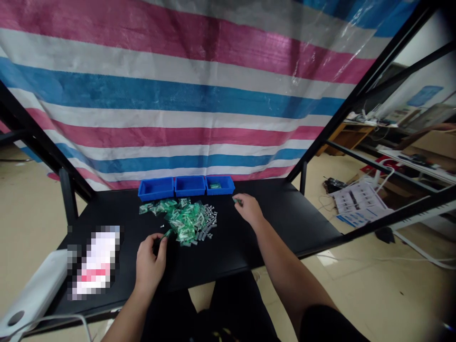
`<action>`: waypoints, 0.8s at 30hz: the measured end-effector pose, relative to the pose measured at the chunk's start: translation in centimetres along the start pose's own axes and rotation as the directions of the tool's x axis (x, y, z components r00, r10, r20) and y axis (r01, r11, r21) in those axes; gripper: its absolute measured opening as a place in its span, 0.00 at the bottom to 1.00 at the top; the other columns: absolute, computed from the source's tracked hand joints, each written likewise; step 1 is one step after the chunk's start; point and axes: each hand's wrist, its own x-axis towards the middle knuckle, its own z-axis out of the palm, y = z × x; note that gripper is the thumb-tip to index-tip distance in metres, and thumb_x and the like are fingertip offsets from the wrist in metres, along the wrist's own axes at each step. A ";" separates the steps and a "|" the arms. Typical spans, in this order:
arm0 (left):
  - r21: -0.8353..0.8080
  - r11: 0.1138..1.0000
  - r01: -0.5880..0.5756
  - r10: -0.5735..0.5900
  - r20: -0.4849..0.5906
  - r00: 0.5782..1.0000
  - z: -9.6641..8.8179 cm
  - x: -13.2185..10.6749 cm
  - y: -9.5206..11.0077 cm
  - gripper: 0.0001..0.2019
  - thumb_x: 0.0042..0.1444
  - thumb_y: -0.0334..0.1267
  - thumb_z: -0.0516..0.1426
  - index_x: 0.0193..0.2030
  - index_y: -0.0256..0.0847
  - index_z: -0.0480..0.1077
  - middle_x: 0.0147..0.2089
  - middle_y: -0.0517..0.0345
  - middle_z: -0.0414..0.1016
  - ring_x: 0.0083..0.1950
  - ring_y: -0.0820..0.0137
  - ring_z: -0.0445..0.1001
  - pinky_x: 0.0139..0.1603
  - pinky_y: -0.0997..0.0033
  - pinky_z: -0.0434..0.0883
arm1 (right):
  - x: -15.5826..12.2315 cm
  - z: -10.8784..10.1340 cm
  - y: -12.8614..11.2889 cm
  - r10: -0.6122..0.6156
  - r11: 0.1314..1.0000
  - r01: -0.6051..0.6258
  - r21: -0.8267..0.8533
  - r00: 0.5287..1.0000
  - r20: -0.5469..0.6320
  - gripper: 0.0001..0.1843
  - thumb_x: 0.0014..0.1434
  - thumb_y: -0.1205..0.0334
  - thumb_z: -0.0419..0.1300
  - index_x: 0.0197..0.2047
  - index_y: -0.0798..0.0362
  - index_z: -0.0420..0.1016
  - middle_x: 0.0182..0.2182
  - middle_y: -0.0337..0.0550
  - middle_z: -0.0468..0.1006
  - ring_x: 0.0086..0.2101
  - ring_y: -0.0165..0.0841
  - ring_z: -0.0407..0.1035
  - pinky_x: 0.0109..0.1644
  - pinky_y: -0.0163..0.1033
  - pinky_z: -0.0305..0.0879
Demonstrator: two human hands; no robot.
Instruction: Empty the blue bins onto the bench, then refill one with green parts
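A heap of small green and grey parts (185, 221) lies on the black surface (278, 237), just in front of a row of three blue plastic bins (190, 186). The person's left hand (149, 263) sits at the heap's near edge, its fingers (160, 239) pinched narrowly on a green piece (166, 233). The right hand (247, 210) is out past the heap, just beside the rightmost bin, its fingertips (238, 200) closed on a small green part (236, 201). That bin holds a little green item (214, 185). To the left on the surface, a packet (96, 261) is pixelated beyond reading, with a white object (32, 289) at the edge. A pink, white and blue striped tarp (178, 95) hangs behind. Printed leaflets (359, 202) lie on the floor to the right, their text too small to read.
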 end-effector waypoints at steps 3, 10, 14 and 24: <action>-0.014 1.000 0.000 0.000 0.016 1.000 0.0 0.0 0.1 0.16 0.64 0.55 0.56 0.45 0.46 0.74 0.43 0.53 0.80 0.46 0.58 0.77 0.48 0.59 0.72 | 3.2 -0.1 -2.2 -0.093 0.995 0.102 0.023 0.966 -0.242 0.20 0.67 0.67 0.54 0.56 0.49 0.82 0.50 0.47 0.82 0.48 0.38 0.76 0.57 0.42 0.71; -0.034 0.999 0.030 -0.031 -0.010 0.999 -0.1 -0.4 0.1 0.17 0.64 0.56 0.57 0.45 0.45 0.74 0.41 0.54 0.79 0.41 0.61 0.76 0.44 0.62 0.71 | 4.8 2.4 -5.2 -0.086 0.993 0.085 -0.084 0.996 -0.003 0.23 0.60 0.68 0.64 0.59 0.51 0.80 0.60 0.53 0.77 0.60 0.50 0.68 0.69 0.59 0.61; -0.077 0.996 -0.036 0.035 -0.025 0.999 -0.1 -0.6 -0.1 0.15 0.63 0.55 0.61 0.42 0.45 0.75 0.41 0.56 0.79 0.44 0.62 0.77 0.47 0.62 0.72 | 0.0 2.9 -9.4 -0.373 0.900 0.332 0.283 0.922 0.106 0.19 0.65 0.59 0.65 0.58 0.50 0.79 0.54 0.50 0.78 0.55 0.42 0.72 0.64 0.49 0.68; -0.138 0.973 -0.187 0.184 -0.037 0.982 0.0 -0.7 -0.1 0.16 0.61 0.47 0.64 0.53 0.45 0.72 0.54 0.52 0.79 0.57 0.59 0.76 0.60 0.57 0.72 | -3.3 5.2 -15.6 -0.544 0.682 0.488 0.544 0.836 -0.067 0.10 0.67 0.67 0.58 0.42 0.49 0.82 0.39 0.42 0.81 0.40 0.34 0.77 0.47 0.39 0.74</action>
